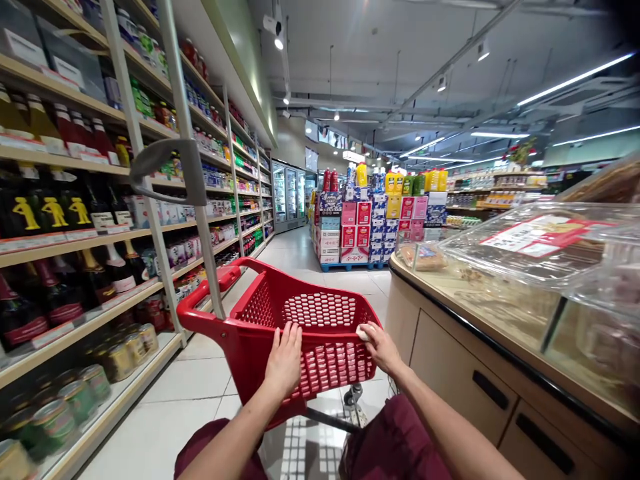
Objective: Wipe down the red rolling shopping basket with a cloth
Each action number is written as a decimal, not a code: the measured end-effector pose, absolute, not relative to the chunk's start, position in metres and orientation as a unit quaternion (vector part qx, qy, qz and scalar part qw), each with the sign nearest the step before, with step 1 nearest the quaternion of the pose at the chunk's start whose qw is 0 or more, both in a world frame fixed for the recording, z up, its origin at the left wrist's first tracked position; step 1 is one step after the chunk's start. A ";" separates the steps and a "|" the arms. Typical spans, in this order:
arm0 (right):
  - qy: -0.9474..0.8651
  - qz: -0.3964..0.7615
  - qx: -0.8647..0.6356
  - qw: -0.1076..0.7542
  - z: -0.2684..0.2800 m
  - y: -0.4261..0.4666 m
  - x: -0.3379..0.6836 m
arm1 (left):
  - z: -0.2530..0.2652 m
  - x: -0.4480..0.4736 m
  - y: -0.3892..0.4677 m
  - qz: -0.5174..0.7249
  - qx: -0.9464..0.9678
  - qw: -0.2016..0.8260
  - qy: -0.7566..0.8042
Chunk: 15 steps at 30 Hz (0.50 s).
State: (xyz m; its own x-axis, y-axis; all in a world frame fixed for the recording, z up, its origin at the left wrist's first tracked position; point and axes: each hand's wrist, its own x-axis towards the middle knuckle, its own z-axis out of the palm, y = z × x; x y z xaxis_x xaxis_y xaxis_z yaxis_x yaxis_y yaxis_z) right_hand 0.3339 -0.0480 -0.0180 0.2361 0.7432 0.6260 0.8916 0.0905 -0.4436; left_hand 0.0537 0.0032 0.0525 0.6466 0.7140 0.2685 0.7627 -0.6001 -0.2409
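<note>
A red plastic shopping cart (325, 300) with perforated sides stands sideways before me, and I see nothing inside its basket. My left hand (285, 360) lies on the near side wall, its fingers stretched out flat up to the rim. At the right end of the same rim, my right hand (381, 347) has its fingers closed on a small white wad (362, 333), which looks like a wipe or tissue. That wad touches the rim near the basket's corner. A grey pole (187, 120) with a grey loop-shaped holder (170, 172) rises from the cart's handle end.
Shelves of bottles and cans (110, 287) line the left. Close on the right is a wooden display counter (450, 353) with clear plastic packages (530, 240) on top. Farther ahead, stacked boxes and bottles (365, 227) stand on a blue pallet, with glass-door fridges (289, 193) behind.
</note>
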 end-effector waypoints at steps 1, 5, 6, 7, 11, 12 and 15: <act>-0.612 -0.089 -0.665 0.418 -0.016 -0.049 0.330 | 0.052 0.055 0.004 -0.073 -0.892 0.170 -0.413; -0.624 -0.106 -0.648 0.423 -0.009 -0.033 0.276 | 0.053 0.058 0.004 -0.081 -0.882 0.179 -0.429; -0.637 -0.114 -0.634 0.423 -0.007 -0.027 0.261 | 0.054 0.058 0.004 -0.082 -0.880 0.183 -0.431; -0.650 -0.133 -0.615 0.426 -0.005 -0.022 0.251 | 0.054 0.057 0.004 -0.081 -0.880 0.187 -0.429; -0.639 -0.170 -0.605 0.443 -0.008 -0.027 0.264 | 0.057 0.053 0.004 -0.077 -0.891 0.185 -0.407; -0.624 -0.172 -0.614 0.451 -0.011 -0.033 0.278 | 0.057 0.052 0.004 -0.076 -0.893 0.181 -0.406; -0.582 -0.183 -0.634 0.474 -0.023 -0.045 0.306 | 0.056 0.054 0.001 -0.069 -0.892 0.169 -0.413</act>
